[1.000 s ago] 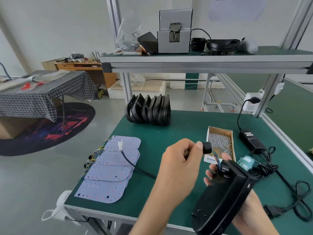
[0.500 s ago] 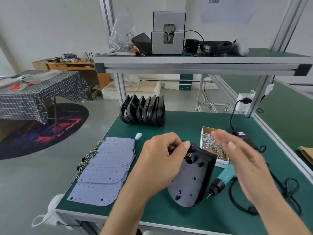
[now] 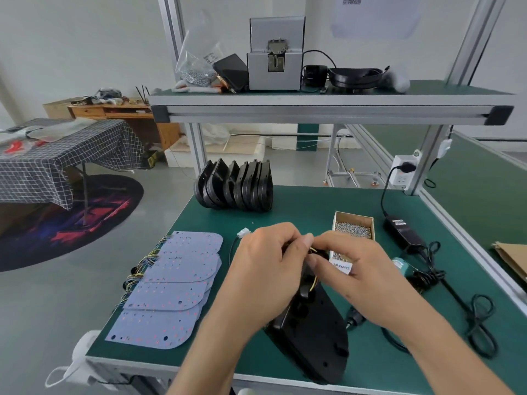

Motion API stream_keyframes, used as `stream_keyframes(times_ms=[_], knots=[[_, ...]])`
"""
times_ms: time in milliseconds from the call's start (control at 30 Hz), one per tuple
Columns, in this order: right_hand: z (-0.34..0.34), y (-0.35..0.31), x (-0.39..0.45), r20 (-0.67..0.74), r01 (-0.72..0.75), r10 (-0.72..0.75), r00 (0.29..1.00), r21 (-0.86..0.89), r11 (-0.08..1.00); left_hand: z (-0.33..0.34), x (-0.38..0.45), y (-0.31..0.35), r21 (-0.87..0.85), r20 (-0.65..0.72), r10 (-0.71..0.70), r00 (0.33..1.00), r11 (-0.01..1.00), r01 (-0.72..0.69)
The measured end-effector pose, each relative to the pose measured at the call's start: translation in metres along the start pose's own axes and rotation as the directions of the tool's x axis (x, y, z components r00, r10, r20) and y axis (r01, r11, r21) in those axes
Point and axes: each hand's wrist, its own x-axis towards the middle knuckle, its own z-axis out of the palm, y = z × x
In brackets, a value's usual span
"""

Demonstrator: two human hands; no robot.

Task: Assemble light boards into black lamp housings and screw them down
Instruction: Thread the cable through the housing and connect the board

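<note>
At the lower centre of the frame a black housing (image 3: 316,334) stands on the green bench (image 3: 328,212), its flat holed face turned up and to the right, its top end hidden behind the hands. The left hand (image 3: 268,269) is curled at that top end, thumb and forefinger pinching a small bunch of yellow wires (image 3: 313,250) that runs down along the housing. The right hand (image 3: 353,266) meets it from the right, fingers bent and pinching the same wires beside a small black part; the fingertips of both hands touch.

Left of the hands lies an overlapping stack of pale boards (image 3: 171,289) with coloured leads along their left edge. A white plug (image 3: 244,232) on a black lead lies just above the left hand. In the upper middle of the bench a row of black housings (image 3: 236,189) stands on edge. A cardboard box of screws (image 3: 353,232) sits just behind the right hand. To the right, partly covered by the right wrist, lies a teal screwdriver (image 3: 400,265), its dark tip (image 3: 353,320) showing below the forearm, with a power brick (image 3: 405,233) and a tangle of black cable (image 3: 482,323) near it.
</note>
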Motion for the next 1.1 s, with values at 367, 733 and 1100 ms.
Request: stream_keyframes(times_ms=[367, 733, 1100], knots=[[0.023, 0.008, -0.027, -0.17, -0.1, 0.139, 0.976, 0.221, 0.97, 0.001, 0.006, 0.01, 0.043, 0.074, 0.061, 0.995, 0.997, -0.065], [0.057, 0.017, -0.045, -0.203, -0.247, 0.28, 0.938, 0.174, 0.953, -0.006, 0.007, 0.02, 0.049, 0.084, 0.091, 0.992, 0.994, -0.095], [0.038, 0.019, -0.038, 0.104, -0.234, 0.21, 0.972, 0.4, 0.886, -0.013, 0.009, 0.009, 0.021, 0.086, 0.054, 0.995, 0.998, -0.056]])
